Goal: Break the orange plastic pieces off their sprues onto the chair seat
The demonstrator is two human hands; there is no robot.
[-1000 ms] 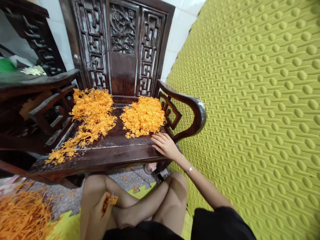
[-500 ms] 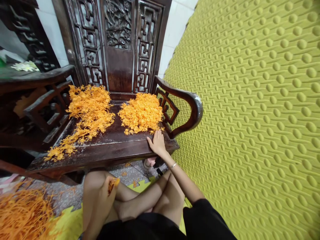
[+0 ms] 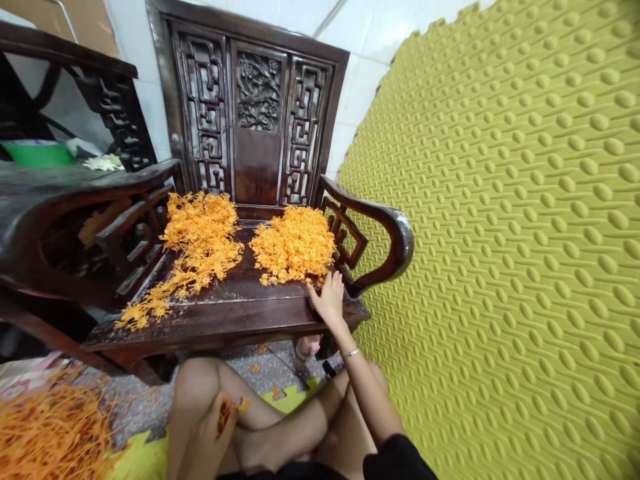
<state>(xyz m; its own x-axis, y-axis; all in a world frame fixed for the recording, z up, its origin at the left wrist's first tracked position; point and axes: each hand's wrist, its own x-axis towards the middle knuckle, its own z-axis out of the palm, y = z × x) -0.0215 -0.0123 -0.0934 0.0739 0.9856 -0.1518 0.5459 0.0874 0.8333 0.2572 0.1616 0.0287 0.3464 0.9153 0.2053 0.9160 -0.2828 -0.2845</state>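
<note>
My right hand [image 3: 329,298] lies flat with fingers spread on the front right of the dark wooden chair seat [image 3: 235,308], fingertips at the edge of the right pile of small orange plastic pieces [image 3: 294,243]. A second, looser orange pile [image 3: 200,237] spreads over the seat's left side and trails to the front left corner. My left hand [image 3: 214,430] rests low by my crossed legs, closed on a small bunch of orange pieces [image 3: 231,408].
The carved chair back [image 3: 257,117] stands against a white tiled wall. A green bumpy foam mat [image 3: 500,233] leans up at the right. A heap of orange strands [image 3: 50,433] lies on the floor at lower left. A dark side table [image 3: 55,180] holds a green bowl [image 3: 37,152].
My right hand has slid a little toward the right pile and straightened. My left hand with its orange pieces stays by my knee. The view has tilted upward.
</note>
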